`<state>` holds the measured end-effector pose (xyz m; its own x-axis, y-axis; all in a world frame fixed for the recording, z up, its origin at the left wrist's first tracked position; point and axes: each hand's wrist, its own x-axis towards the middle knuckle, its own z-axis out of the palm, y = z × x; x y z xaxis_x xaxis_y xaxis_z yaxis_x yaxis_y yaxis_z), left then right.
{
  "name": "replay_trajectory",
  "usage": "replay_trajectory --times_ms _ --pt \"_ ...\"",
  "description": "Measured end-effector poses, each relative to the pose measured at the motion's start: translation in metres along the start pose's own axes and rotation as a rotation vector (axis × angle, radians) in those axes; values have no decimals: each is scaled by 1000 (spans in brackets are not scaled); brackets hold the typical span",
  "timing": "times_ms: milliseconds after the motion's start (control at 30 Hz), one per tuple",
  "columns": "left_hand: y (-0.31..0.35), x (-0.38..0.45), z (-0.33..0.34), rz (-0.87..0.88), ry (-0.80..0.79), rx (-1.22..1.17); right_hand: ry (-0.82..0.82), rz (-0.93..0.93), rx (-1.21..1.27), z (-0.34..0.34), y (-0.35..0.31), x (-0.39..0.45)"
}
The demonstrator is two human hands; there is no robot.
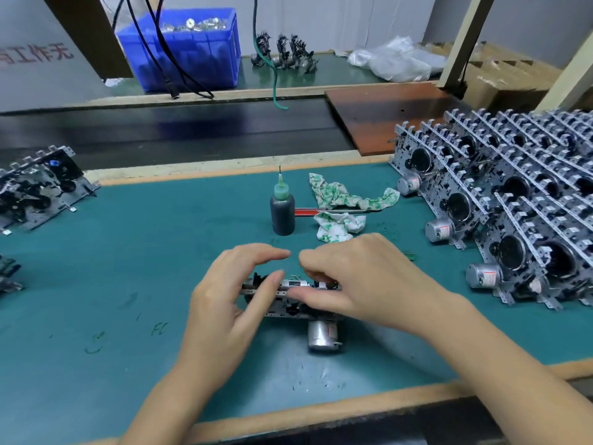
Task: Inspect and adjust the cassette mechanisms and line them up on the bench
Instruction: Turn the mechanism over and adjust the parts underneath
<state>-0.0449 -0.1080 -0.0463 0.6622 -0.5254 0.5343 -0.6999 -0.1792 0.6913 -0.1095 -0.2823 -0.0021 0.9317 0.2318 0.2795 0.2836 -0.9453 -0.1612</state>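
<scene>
The cassette mechanism (290, 300) sits on the green bench mat (128, 268) just below the middle of the frame, its silver motor (322, 335) pointing toward me. My left hand (231, 300) holds its left end, thumb laid along the metal frame, the other fingers curled loosely above it and not touching. My right hand (356, 281) comes in from the right and covers its top, thumb pressed along the front edge, fingers bent down onto the parts on top; what the fingertips pinch I cannot tell. Just beyond my hands stands a dark oil bottle (283, 208) beside a crumpled rag (346, 200). Rows of finished mechanisms (513, 200) fill the right edge.
</scene>
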Motion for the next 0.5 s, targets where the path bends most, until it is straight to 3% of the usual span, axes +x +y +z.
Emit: replay_trajectory --times_ms 100,233,500 --pt "-4 -7 4 -8 11 19 27 -30 -6 -2 3 -4" --pt "0 10 16 47 -65 -5 119 133 136 -14 19 -13" --pt "15 119 76 108 -180 94 281 387 41 -56 83 7"
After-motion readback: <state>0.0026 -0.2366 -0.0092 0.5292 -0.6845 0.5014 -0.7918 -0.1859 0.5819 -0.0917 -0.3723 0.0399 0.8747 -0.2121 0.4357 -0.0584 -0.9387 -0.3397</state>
